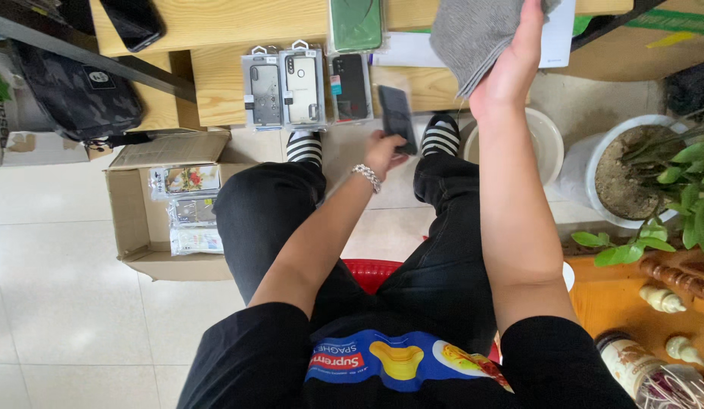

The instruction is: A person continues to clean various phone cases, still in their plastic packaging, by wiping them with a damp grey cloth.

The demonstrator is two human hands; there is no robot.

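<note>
The left hand (384, 151), with a beaded bracelet (367, 177) at its wrist, is closed around the lower end of a dark phone (397, 117), fingers wrapped behind and thumb on the near edge, so the phone stands up and away from the palm, slightly blurred. Just beyond the phone's top lies the low wooden table (223, 83), and on it, to the left of this hand, three packaged phone cases (302, 85) lie side by side, touching. Further out from the hand, a green case (355, 24) rests near the table's far edge. The right hand (511, 64) is raised well to the right of the left, fingers reaching up into a grey cloth (469, 38); the palm presses on the fabric, but the fingertips are hidden by it or cut off at the frame edge, so how tightly it grips cannot be told. Down and left of the left hand, an open cardboard box (128, 220) on the floor holds more packaged cases. Right of the right hand stands a white plant pot (586, 170).
</note>
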